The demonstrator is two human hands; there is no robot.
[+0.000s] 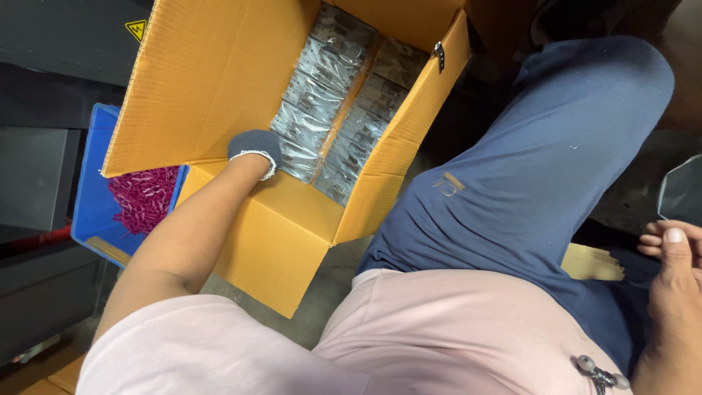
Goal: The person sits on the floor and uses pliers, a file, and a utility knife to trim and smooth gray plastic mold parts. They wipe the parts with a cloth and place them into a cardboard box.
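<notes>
My left hand [256, 148], in a dark grey glove with a white cuff, reaches into an open yellow cardboard box [278, 234]. It rests on the near end of two rows of clear plastic bags with grey parts [329, 95] packed inside. Whether its fingers grip a bag is hidden by the glove. My right hand [673, 271] is bare at the right edge, fingers curled loosely, next to a dark grey plastic bag [684, 192]. It touches the bag's lower edge, but a firm hold does not show.
A blue plastic bin [95, 212] with several magenta small parts [145, 196] sits left of the box, partly under its flap. Dark grey cabinets stand on the left. My leg in blue trousers [534, 168] stretches right of the box. A cardboard scrap [591, 263] lies by my knee.
</notes>
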